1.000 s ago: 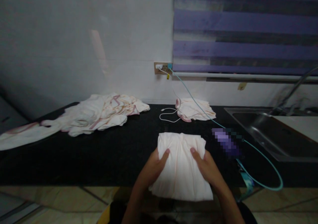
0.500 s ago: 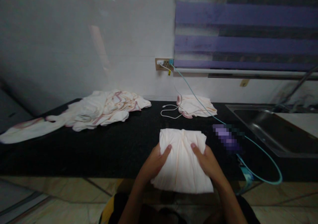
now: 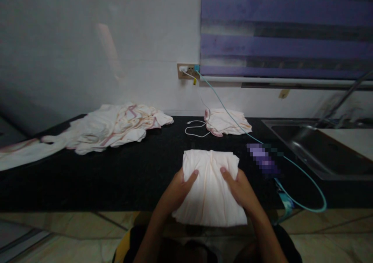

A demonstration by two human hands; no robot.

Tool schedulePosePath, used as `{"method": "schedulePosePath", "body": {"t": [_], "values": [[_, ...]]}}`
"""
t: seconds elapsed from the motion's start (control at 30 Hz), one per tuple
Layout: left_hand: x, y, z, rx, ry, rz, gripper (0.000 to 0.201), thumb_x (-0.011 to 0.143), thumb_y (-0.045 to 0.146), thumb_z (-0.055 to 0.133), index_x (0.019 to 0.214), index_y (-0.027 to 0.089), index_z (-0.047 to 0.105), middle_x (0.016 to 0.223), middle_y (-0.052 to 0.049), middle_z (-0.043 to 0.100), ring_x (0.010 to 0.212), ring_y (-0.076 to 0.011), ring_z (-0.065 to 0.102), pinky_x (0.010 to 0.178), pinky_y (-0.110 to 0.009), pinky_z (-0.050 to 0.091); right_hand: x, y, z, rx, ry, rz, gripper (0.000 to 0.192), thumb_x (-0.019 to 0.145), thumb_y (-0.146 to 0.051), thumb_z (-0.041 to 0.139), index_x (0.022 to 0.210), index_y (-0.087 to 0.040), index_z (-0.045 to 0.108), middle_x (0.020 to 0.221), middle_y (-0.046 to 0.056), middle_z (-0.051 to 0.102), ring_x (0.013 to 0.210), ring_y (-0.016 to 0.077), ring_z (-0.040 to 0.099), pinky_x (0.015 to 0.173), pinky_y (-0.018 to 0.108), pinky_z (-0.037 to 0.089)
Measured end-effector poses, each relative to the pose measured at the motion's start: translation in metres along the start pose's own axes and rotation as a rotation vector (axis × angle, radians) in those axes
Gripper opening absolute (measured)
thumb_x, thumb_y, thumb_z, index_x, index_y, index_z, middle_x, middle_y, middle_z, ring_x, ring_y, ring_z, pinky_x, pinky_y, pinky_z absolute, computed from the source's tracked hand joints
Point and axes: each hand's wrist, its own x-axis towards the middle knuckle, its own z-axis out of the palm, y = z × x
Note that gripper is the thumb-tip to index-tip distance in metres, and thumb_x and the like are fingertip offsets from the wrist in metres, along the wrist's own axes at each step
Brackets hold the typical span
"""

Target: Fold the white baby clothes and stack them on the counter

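A folded white cloth [image 3: 210, 189] lies at the front edge of the black counter [image 3: 125, 173], its near end hanging over the edge. My left hand [image 3: 178, 191] grips its left side, thumb on top. My right hand [image 3: 239, 190] grips its right side the same way. A heap of white cloths with pink trim [image 3: 113, 127] sits at the back left. A smaller folded cloth [image 3: 225, 121] rests at the back near the wall.
A teal cable [image 3: 303, 177] runs from the wall socket [image 3: 188, 70] across the counter to a blurred purple device [image 3: 264, 160] right of the cloth. A white cable [image 3: 196, 127] lies coiled near the back. A steel sink [image 3: 317, 148] is at the right.
Both hands keep the same hold on the folded cloth. The view has shifted slightly; the cloth sits a little higher and further left in frame.
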Motion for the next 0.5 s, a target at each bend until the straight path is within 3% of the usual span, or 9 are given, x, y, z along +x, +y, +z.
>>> {"method": "schedulePosePath", "body": {"t": [0.33,0.5], "values": [[0.002,-0.003,0.0,-0.04,-0.002,0.004,0.063,0.097,0.059,0.057,0.144,0.017,0.061,0.146,-0.011,0.064,0.139,-0.0308,0.057,0.124,-0.045,0.038,-0.001,-0.011,0.001,-0.022,-0.017,-0.037,0.059,0.086,-0.058,0.075,0.127,-0.015,0.073,0.133,0.016,0.072,0.124,0.0342,0.068,0.113,0.05,0.048],[0.003,-0.006,0.001,-0.049,-0.012,0.016,0.065,0.097,0.059,0.058,0.144,0.015,0.061,0.147,-0.013,0.062,0.14,-0.0299,0.056,0.124,-0.042,0.037,0.0,-0.007,0.0,-0.035,-0.026,-0.072,0.058,0.09,-0.056,0.071,0.132,-0.016,0.071,0.133,0.015,0.072,0.125,0.0331,0.067,0.115,0.05,0.046]]}}
